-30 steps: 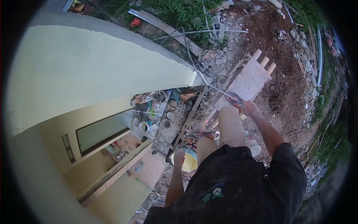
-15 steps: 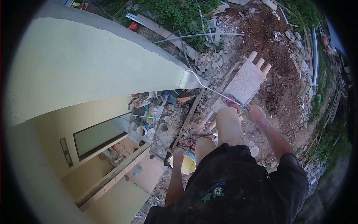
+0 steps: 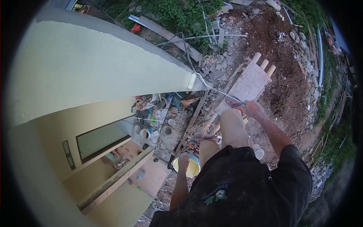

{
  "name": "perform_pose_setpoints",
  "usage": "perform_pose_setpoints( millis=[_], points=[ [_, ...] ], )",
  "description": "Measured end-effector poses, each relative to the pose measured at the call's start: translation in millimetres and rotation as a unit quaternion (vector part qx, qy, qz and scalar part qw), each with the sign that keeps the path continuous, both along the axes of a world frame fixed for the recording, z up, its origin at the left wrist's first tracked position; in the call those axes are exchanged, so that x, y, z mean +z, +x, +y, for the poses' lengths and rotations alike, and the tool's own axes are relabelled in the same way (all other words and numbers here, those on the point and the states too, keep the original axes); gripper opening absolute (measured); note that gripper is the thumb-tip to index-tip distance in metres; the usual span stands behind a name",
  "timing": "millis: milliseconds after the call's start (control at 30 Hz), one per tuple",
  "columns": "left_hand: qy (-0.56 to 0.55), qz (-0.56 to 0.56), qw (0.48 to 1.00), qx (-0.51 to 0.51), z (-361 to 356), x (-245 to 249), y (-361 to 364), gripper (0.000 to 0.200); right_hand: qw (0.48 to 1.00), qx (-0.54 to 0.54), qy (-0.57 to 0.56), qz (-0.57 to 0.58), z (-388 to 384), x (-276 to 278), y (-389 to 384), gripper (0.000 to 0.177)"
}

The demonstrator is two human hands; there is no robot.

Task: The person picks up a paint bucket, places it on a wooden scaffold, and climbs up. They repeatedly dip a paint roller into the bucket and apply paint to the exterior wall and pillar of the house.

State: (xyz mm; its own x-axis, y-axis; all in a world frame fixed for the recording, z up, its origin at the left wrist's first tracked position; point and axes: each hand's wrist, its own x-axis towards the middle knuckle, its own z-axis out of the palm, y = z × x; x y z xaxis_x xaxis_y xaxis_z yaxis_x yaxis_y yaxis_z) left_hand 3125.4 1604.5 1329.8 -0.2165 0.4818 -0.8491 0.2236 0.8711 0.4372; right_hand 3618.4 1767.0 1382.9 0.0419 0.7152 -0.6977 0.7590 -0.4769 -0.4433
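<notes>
My right hand point(image 3: 254, 109) is closed round the handle end of a paint roller point(image 3: 192, 81), whose long bent rod reaches left. The white roller head lies against the pale painted wall point(image 3: 98, 60), close to its narrow end. My left hand point(image 3: 183, 160) is closed over the rim of a bucket point(image 3: 193, 167) holding pale yellow paint; its exact grip is hard to see. The bucket hangs beside my left leg.
Under my feet is a wooden plank platform point(image 3: 245, 85) on round poles. Rubble and brown soil point(image 3: 287, 87) lie far below. Several small buckets point(image 3: 167, 130) stand at the left, near a tiled ledge point(image 3: 124, 174).
The roller head has moved a little to the right along the wall, and my right hand has shifted slightly up and left. My left hand still holds the bucket.
</notes>
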Motion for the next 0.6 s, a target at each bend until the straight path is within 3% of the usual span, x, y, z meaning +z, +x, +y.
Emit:
perform_pose_setpoints(
  millis=[167, 233, 300, 367, 433, 467, 533, 567, 600],
  points=[
    [0.077, -0.003, 0.997, -0.004, 5, -13, -6, 0.020, 0.995, 0.013, 0.088, -0.044, -38, -5, 17, 0.024],
    [0.063, -0.042, 0.993, -0.091, 7, -31, -21, 0.015, 0.991, 0.026, 0.126, -0.038, -52, -2, 27, 0.022],
    [0.107, -0.068, 0.990, -0.063, 8, -36, -18, 0.015, 0.981, 0.045, 0.190, -0.012, -62, 11, 31, 0.020],
    [0.152, -0.094, 0.983, -0.036, 10, -40, -13, 0.014, 0.984, 0.027, 0.176, 0.002, -67, 34, 31, 0.021],
    [0.168, 0.035, 0.983, -0.063, 15, -45, -8, 0.014, 0.986, 0.009, 0.166, 0.016, -71, 47, 30, 0.021],
    [0.179, 0.035, 0.981, -0.059, 12, -58, -16, 0.014, 0.979, 0.004, 0.202, 0.039, -74, 49, 31, 0.020],
    [0.247, 0.016, 0.955, -0.163, 6, -94, -39, 0.014, 0.967, 0.005, 0.247, 0.061, -78, 54, 29, 0.019],
    [0.180, -0.125, 0.974, -0.050, 19, -59, -24, 0.015, 0.959, 0.004, 0.272, 0.076, -77, 58, 27, 0.019],
    [0.193, -0.127, 0.972, -0.048, 18, -77, -31, 0.015, 0.950, 0.003, 0.298, 0.090, -75, 65, 25, 0.019]
  ],
)
